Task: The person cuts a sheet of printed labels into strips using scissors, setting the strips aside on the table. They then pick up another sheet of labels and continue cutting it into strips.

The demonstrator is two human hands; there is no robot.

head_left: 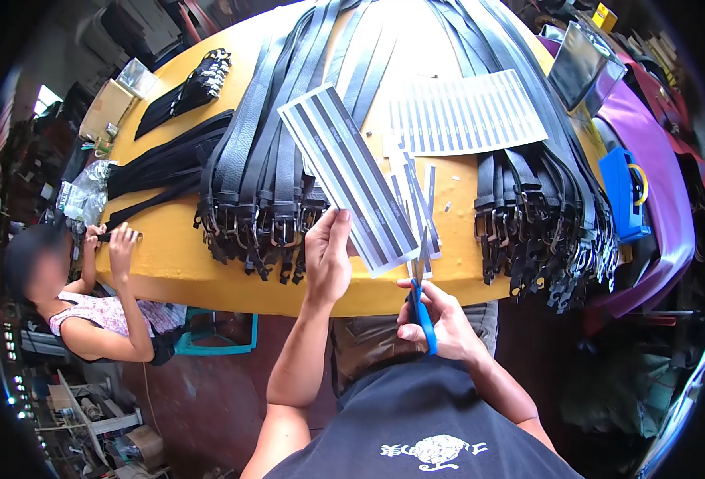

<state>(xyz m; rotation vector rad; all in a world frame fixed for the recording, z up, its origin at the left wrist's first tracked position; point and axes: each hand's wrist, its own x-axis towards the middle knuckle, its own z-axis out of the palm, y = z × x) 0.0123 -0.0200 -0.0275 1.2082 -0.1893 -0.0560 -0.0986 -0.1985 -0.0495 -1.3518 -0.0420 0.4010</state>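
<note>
My left hand (pixel 328 259) pinches the lower left edge of a printed label sheet (pixel 344 176), striped in black and silver, held tilted above the table. In my right hand (pixel 442 319) is a pair of scissors (pixel 421 303) with blue handles. The blades point up and away from me, close beside the sheet's lower right corner. Several cut label strips (pixel 416 191) lie on the table just behind the blades. A larger striped label sheet (pixel 468 116) rests farther back, partly over the belts at the right.
Black belts with buckles lie in a left bundle (pixel 268 191) and a right bundle (pixel 540 215) on the yellow table (pixel 440 291). A co-worker (pixel 101 319) sits at the left, hands by black straps (pixel 165 164). A blue box (pixel 624 195) stands at the right edge.
</note>
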